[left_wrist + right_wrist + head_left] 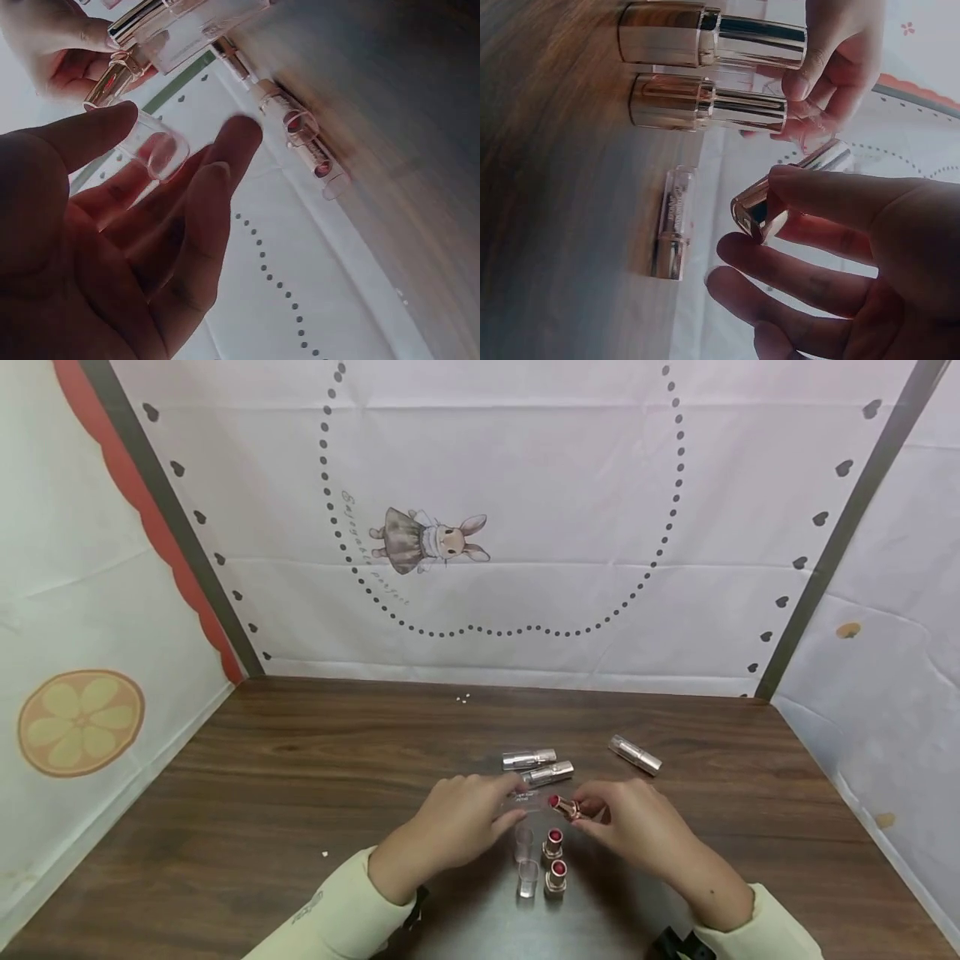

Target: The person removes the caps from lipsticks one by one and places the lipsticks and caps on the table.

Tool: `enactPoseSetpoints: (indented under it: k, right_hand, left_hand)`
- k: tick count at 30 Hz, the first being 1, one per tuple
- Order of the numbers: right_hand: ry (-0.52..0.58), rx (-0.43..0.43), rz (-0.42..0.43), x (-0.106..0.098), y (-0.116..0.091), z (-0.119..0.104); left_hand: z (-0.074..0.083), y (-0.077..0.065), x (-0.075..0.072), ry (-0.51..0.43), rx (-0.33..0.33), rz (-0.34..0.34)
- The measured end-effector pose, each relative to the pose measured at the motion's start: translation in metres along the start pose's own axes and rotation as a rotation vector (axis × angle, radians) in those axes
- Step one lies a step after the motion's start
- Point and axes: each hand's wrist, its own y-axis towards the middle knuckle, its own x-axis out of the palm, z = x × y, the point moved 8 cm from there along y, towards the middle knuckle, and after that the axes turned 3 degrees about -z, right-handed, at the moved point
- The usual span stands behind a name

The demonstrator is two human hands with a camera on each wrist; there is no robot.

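Observation:
My left hand point(463, 814) pinches a clear lipstick cap point(159, 156) between thumb and fingers. In my right hand point(637, 814) is an uncapped lipstick point(761, 206), gripped by its gold base, its red tip pointing toward the cap. The two are close together; the wrist views do not settle whether they touch. Nearer my body, two uncapped lipsticks point(555, 875) stand upright with red tips showing. Beside them, to the left, stand two clear caps point(528, 878).
Beyond my hands, two capped lipsticks point(529, 759) lie side by side on the brown wooden table point(337, 743). Another capped lipstick point(635, 755) lies farther right. Small white bits point(463, 698) dot the table's back. White printed cloth walls point(525, 527) enclose it.

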Motion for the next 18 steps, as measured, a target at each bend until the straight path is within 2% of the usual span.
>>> enactPoseSetpoints:
  k: [6, 11, 18]
  right_hand:
    - [0.019, -0.032, -0.006, 0.009, 0.003, 0.006]
    - [0.082, -0.069, -0.018, 0.017, 0.007, 0.008]
    - [0.167, -0.058, -0.081, 0.030, 0.010, 0.012]
  left_hand:
    - [-0.007, 0.002, 0.004, -0.023, -0.020, 0.021]
    - [-0.012, 0.004, 0.012, -0.022, -0.041, -0.030]
    - [-0.015, 0.005, 0.022, 0.002, -0.033, -0.083]
